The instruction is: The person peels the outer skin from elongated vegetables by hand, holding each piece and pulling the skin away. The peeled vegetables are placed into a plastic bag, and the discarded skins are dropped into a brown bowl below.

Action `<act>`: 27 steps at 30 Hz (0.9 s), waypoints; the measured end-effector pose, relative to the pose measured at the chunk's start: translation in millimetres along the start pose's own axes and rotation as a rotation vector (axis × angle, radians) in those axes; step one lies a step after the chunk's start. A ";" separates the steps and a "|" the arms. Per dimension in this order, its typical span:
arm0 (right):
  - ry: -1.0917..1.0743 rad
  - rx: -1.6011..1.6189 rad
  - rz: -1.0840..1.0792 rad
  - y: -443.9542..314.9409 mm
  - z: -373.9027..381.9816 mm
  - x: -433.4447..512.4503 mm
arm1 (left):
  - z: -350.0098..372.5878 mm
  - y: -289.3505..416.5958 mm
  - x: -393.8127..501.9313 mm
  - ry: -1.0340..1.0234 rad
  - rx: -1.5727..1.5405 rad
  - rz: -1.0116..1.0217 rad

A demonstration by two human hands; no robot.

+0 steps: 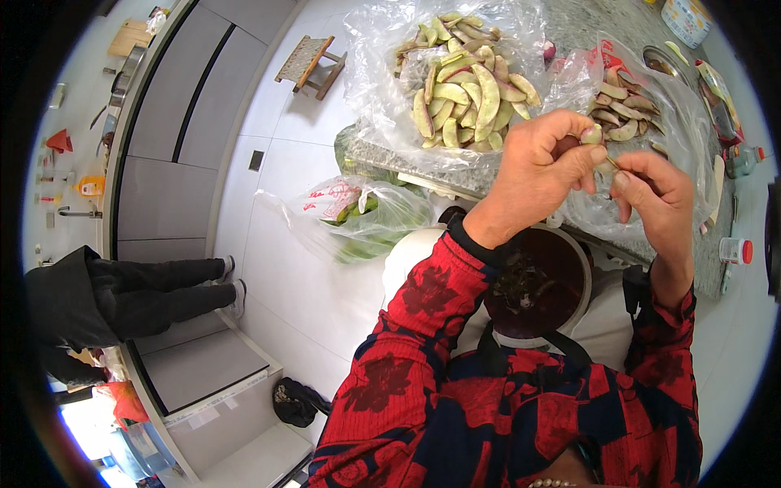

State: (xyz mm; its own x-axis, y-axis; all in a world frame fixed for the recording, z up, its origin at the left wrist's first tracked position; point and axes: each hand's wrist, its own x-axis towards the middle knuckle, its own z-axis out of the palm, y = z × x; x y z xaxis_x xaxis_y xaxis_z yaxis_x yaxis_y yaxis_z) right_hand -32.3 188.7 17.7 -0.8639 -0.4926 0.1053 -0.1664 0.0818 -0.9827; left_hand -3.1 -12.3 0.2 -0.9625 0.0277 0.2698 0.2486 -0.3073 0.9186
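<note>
My left hand (540, 168) grips a pale, purple-tinged bean pod (590, 135) between thumb and fingers, above the counter's front edge. At the pod's lower end, my right hand (658, 186) pinches a thin strip or tip with thumb and forefinger. Most of the pod is hidden by my left fingers. Farther left, a heap of flat green bean pods (467, 91) lies on a spread clear plastic bag (378, 36). Behind my hands, a second clear bag (677, 128) holds more purplish bean pods (628, 110). Below my wrists stands a round bucket (573, 293) with dark red insides and green scraps.
The granite counter (573, 24) also bears a white tub (686, 21), a metal bowl (665, 61) and a red-capped jar (735, 251). On the floor are a bag of green vegetables (366, 213) and a small stool (308, 64). Another person (122, 299) stands at the far-left counter.
</note>
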 end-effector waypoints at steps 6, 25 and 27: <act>0.070 -0.214 -0.097 5.1 2.7 0.6 | 3.2 -6.7 -0.6 -0.001 0.080 0.028; 0.008 -0.920 -0.553 -14.4 -2.0 -0.7 | 15.6 -3.0 -1.1 -0.090 1.162 0.570; 0.021 -0.925 -0.552 -15.2 -1.1 -0.4 | 16.3 -5.6 -0.7 -0.094 1.157 0.568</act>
State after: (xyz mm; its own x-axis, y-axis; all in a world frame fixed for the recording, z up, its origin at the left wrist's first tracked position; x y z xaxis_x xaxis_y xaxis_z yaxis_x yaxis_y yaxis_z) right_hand -29.9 188.5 32.8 -0.5655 -0.6481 0.5101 -0.8233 0.4800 -0.3029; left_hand -2.1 5.0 -0.4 -0.6922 0.2467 0.6782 0.6123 0.6982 0.3709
